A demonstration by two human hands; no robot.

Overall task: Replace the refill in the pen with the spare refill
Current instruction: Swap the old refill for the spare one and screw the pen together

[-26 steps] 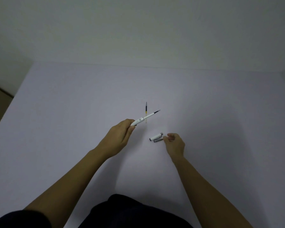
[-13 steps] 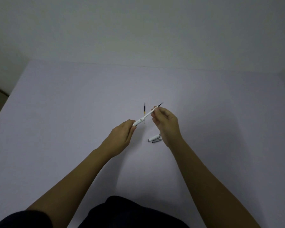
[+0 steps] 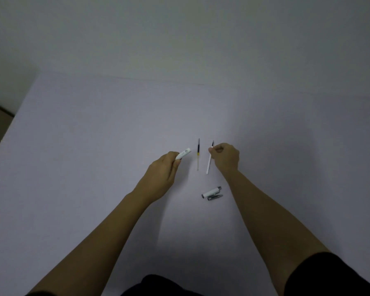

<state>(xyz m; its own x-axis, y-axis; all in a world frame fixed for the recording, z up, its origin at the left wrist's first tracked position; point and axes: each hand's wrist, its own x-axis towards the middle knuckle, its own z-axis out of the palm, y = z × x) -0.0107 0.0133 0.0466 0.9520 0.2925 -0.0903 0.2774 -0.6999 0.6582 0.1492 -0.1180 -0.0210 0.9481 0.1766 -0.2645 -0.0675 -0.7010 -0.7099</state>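
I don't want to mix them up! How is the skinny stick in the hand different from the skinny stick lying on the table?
The refill in the right hand is held off the table; the spare refill lies flat, untouched. The held refill has a plain white tube; the spare has a dark upper part, a yellow band and a clear lower end. The held one leans slightly; the spare points straight away. Both are thin, dark-tipped and look similar in length.

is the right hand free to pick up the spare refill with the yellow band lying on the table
Probably not yet: the right hand pinches the white refill pulled from the pen. The yellow-banded spare refill lies uncovered just beside it.
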